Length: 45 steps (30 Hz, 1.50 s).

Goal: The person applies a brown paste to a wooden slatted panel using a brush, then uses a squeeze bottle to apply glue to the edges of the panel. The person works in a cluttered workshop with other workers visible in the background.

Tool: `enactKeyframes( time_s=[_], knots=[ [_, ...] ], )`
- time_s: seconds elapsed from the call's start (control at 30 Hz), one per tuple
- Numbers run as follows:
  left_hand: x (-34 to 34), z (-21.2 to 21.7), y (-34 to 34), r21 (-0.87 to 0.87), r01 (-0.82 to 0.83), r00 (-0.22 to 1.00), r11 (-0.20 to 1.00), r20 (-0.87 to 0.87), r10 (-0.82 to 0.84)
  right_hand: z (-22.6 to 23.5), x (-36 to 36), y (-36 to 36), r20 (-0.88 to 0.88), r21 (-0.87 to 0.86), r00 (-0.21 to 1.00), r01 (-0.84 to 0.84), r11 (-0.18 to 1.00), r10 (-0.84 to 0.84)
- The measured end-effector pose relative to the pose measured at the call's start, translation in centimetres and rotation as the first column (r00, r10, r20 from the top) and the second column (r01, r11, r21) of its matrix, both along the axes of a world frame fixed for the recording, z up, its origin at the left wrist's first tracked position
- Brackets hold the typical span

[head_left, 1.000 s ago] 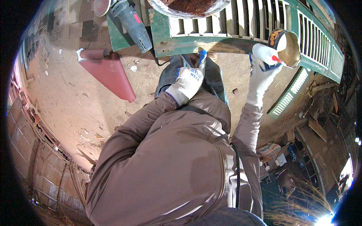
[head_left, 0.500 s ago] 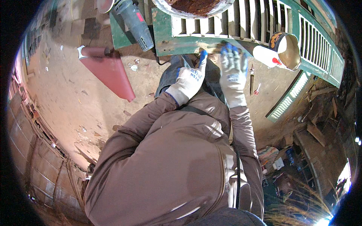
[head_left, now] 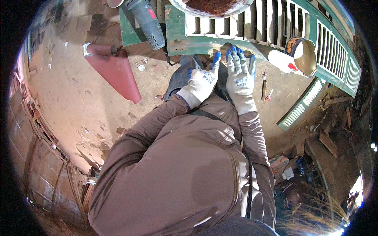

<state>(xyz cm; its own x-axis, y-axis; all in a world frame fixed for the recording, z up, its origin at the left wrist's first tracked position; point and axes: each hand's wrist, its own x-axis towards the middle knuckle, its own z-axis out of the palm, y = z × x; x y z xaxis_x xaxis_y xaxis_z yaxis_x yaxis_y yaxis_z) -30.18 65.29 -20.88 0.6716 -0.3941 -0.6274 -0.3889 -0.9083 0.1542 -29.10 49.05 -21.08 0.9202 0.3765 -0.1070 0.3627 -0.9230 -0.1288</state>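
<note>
Both my hands wear white knit gloves with blue fingertips. My left hand (head_left: 200, 84) is over my lap, with one digit stretched forward and the other fingers bent down, mostly hidden. Beside it, my right hand (head_left: 240, 78) is open, palm down, with its fingers extended. Its fingertips are at the near edge of a green shutter (head_left: 214, 46) with white slats; whether they touch it I cannot tell. Nothing shows in the right hand.
On the shutter are a basin (head_left: 252, 3) of brown matter, a tin (head_left: 311, 59) and a white bottle (head_left: 278, 61). A grey power tool (head_left: 146, 25) lies left. A part-rolled reddish sheet (head_left: 114, 74), a narrow blade-like tool (head_left: 264, 89) and scissors (head_left: 269, 95) lie on the ground.
My right hand, blurred before, is now sharp and slightly closer to my left hand. The whole view has shifted a little; my left hand keeps nearly the same pose.
</note>
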Motion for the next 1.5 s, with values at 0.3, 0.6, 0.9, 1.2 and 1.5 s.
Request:
enactKeyframes(
  time_s=[0.3,0.6,0.9,1.2,1.5],
  knots=[
    [0.1,0.2,0.2,-0.068,-0.101,0.994,0.993,-0.059,0.097,0.2,0.4,-0.4,0.004,-0.002,0.999,-0.048,0.999,0.048],
    [0.2,1.3,2.3,-0.277,-0.225,0.974,0.934,-0.104,0.203,-1.0,-1.2,-2.9,-0.043,-0.145,0.996,0.068,0.987,-0.074],
    [4.2,2.1,2.9,-0.318,-0.016,0.945,0.948,0.306,0.118,0.2,-0.8,-2.1,0.025,-0.333,0.999,0.042,0.942,-0.036],
    [0.3,2.4,0.8,0.005,-0.110,0.993,0.994,0.042,0.109,-0.1,-0.9,-1.9,0.001,-0.321,0.998,0.058,0.945,-0.061],
    [-3.0,1.2,2.9,-0.485,-0.173,0.799,0.857,0.440,0.410,-0.5,-0.8,-2.2,-0.046,-0.290,0.997,0.047,0.956,-0.063]
  ],
)
